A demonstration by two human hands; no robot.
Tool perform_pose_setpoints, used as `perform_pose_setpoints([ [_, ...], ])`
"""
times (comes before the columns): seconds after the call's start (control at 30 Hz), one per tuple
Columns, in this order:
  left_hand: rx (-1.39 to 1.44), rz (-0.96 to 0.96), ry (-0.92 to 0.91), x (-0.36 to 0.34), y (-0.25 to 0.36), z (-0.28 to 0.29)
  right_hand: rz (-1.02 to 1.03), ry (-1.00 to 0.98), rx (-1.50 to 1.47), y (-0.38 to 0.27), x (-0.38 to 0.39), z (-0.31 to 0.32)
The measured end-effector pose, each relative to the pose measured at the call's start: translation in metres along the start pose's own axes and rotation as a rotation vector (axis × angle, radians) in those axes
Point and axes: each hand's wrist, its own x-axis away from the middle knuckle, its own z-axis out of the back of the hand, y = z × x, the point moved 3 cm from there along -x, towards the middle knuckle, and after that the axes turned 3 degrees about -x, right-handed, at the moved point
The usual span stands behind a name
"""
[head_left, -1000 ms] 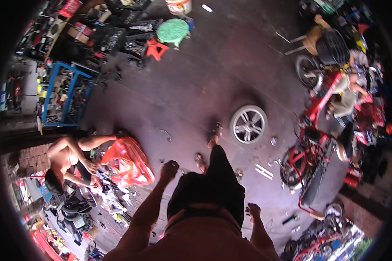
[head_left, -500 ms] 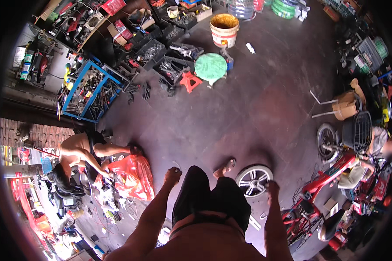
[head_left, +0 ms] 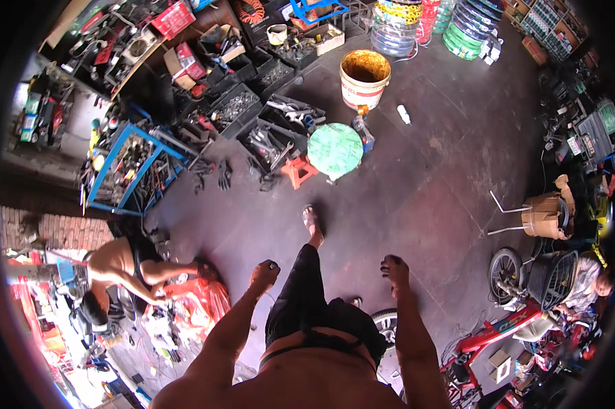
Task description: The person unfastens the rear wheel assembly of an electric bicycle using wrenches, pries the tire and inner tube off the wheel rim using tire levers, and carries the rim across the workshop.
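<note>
Bare concrete floor (head_left: pixel 430 184) is crossed mid-stride, so left hand (head_left: pixel 264 273) is fisted empty, right hand (head_left: pixel 394 267) loosely curled, nothing gripped.

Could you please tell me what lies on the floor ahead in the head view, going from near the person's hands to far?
Left hand and right hand → sandalled foot → red stool → round green stool top → white bottle → orange-rimmed bucket → coils of hose.
</note>
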Motion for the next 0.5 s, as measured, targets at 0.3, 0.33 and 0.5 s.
perform_pose_setpoints([
  [0.3,-0.292,-0.106,-0.306,-0.225,0.149,0.052,-0.158,0.021,0.093,-0.094,-0.254,-0.141],
  [0.33,-0.299,-0.098,-0.315,-0.247,0.152,0.043,-0.140,-0.029,0.113,-0.105,-0.293,-0.164],
  [0.5,-0.241,-0.210,-0.109,-0.365,0.130,-0.021,-0.139,-0.129,0.249,-0.099,-0.544,-0.280],
])
